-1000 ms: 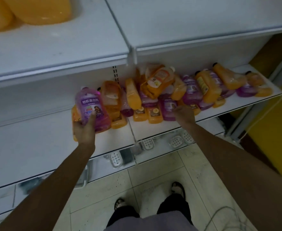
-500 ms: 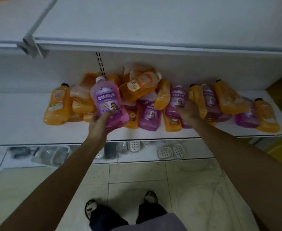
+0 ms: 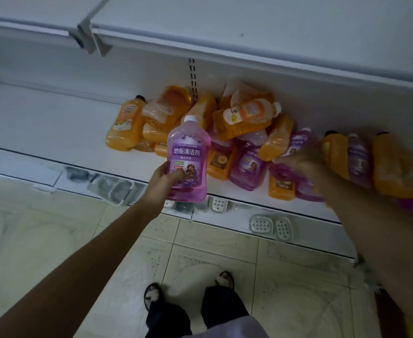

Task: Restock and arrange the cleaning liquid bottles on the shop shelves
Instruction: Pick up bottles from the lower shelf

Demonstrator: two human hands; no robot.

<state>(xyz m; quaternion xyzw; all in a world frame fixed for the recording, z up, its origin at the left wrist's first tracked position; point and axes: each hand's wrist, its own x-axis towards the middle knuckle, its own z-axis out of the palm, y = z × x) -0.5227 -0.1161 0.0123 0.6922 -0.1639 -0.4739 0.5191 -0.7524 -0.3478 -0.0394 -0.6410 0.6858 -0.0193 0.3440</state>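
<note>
Nearest, I'm seeing feet (image 3: pixel 153 295) standing on tiled floor (image 3: pixel 78 240). Left hand (image 3: pixel 162 178) gripping purple bottle (image 3: pixel 188 152) low down, fingers (image 3: pixel 177 175) curling round its lower label, bottle pointing cap-up just before shelf (image 3: pixel 54 132) edge. Right hand (image 3: pixel 300 162) sitting against bottle pile (image 3: pixel 246 164), blurring; can't tell what fingers are doing. Farther back, orange and purple bottles lying jumbled on shelf, orange bottle (image 3: pixel 246 115) resting on top.

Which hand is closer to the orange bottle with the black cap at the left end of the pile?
Left. The left hand, gripping a purple bottle, is just right of the orange bottle; the right hand is much farther right, in the pile.
</note>
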